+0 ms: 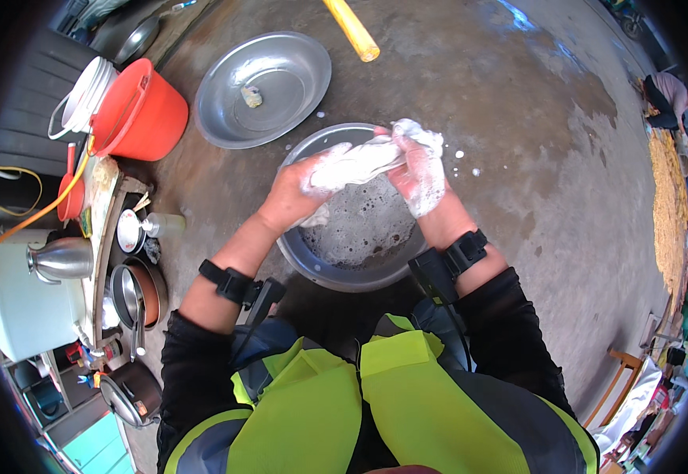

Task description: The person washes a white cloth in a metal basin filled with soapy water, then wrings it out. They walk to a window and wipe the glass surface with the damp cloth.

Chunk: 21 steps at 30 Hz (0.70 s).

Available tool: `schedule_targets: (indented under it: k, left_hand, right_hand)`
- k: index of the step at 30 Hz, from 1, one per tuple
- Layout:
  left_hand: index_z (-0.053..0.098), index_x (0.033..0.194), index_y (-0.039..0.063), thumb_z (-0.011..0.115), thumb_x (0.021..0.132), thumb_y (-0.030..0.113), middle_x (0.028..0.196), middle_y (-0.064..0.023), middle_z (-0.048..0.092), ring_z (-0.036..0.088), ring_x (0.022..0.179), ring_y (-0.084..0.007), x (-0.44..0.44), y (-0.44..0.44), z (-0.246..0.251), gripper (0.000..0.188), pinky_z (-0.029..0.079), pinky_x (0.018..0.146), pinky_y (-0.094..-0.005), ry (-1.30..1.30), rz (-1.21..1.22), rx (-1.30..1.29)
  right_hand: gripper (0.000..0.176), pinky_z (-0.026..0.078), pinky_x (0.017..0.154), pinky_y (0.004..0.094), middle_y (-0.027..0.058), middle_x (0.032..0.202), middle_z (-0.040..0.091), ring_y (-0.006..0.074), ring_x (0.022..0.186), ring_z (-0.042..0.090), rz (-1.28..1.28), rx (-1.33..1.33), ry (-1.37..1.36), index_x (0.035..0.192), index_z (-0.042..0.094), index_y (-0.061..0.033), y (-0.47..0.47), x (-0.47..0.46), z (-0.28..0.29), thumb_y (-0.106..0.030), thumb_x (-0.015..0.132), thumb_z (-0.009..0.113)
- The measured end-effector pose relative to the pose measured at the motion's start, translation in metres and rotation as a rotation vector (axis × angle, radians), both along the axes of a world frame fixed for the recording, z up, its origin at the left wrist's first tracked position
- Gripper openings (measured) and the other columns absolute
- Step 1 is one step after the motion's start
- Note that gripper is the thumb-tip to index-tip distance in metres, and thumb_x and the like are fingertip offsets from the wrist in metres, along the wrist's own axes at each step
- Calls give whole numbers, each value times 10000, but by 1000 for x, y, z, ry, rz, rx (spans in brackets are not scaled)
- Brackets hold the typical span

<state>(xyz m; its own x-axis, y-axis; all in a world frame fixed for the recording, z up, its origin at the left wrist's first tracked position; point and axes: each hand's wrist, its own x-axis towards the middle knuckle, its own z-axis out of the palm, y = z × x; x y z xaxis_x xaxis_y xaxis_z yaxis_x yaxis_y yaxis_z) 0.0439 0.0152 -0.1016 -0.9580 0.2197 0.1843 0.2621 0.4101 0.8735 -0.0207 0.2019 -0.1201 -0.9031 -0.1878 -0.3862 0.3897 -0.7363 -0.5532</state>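
A white, soapy cloth (359,163) stretches between my two hands above a metal basin. My left hand (296,186) grips one end, and a loose part of the cloth hangs below it. The other end is bunched in my right hand (418,172), which is coated in suds up to the wrist. Beneath them the round metal basin (350,283) holds greyish water covered with foam (367,222). Beyond it sits a second, wider metal basin (296,71) with a small crumpled yellowish-white piece (251,96) inside.
A red bucket (154,118) and white buckets (89,89) stand left of the basins. A low bench (104,249) bears a steel jug (62,259); pots (154,296) sit beside it. A yellow pole (353,29) reaches in from above. At far right a person (670,101) bends near spread yellow grain (668,207).
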Motion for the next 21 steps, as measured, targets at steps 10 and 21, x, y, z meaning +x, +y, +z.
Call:
schedule_targets:
  k: [10,21]
  left_hand:
    - [613,964,86,663,692,268,851,-183,585,570,815,-364,-21,55,9,331,477,718,-411,52,407,-335]
    - [595,863,66,666,707,218,895,-177,592,547,850,-351,-15,72,-2,229,430,761,-422,39,371,-341]
  right_hand:
    - [235,485,793,302,85,1046,591,182,915,587,268,-111,-18,1110,522,-42,-24,33,-19,-129,917,420]
    - [177,484,800,309,88,970,594,189,900,583,214,-219,-162,1035,542,-53,-19,35,-21,-153,906,473]
